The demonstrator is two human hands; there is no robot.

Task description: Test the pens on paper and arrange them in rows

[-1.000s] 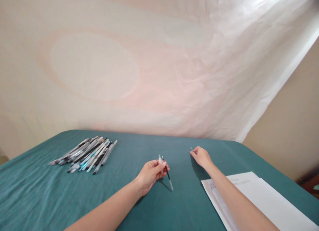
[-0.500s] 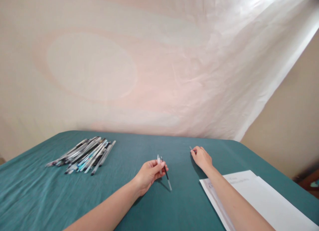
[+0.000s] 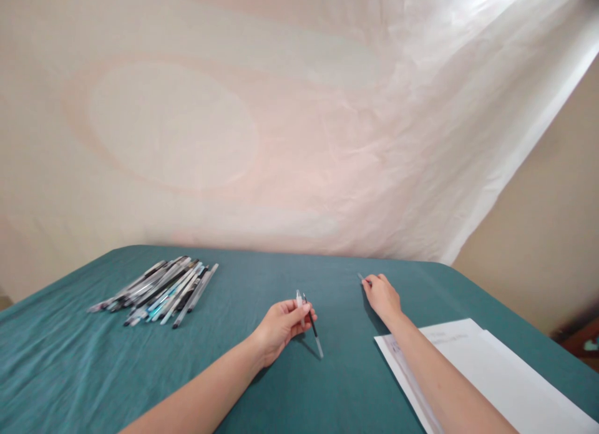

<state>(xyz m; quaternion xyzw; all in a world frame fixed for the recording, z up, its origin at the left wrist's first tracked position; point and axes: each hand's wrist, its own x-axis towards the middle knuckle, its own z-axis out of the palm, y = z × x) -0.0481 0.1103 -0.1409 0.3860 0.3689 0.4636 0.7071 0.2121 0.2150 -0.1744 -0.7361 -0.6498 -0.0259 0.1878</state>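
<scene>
My left hand (image 3: 285,330) is closed above the cloth, pinching a pen refill (image 3: 317,335) with black ink between thumb and fingers. The refill slants down to the right, its clear end low. A short clear pen part (image 3: 299,300) stands up from the same grip. Farther off to the right, my right hand (image 3: 384,297) is closed close to the cloth. From its fingertips pokes the end of a thin, clear-grey pen part (image 3: 360,277); the rest is hidden by the hand, so I cannot tell which part it is.
A heap of several pens (image 3: 171,290), clear, black and light blue, lies on the left of the green-clothed table (image 3: 224,384). White paper sheets (image 3: 486,371) lie at the right, partly under my right forearm. A pale hanging sheet (image 3: 281,141) backs the table.
My right hand has shifted very slightly to the right with the part in its fingers. The left hand and the refill look almost the same.
</scene>
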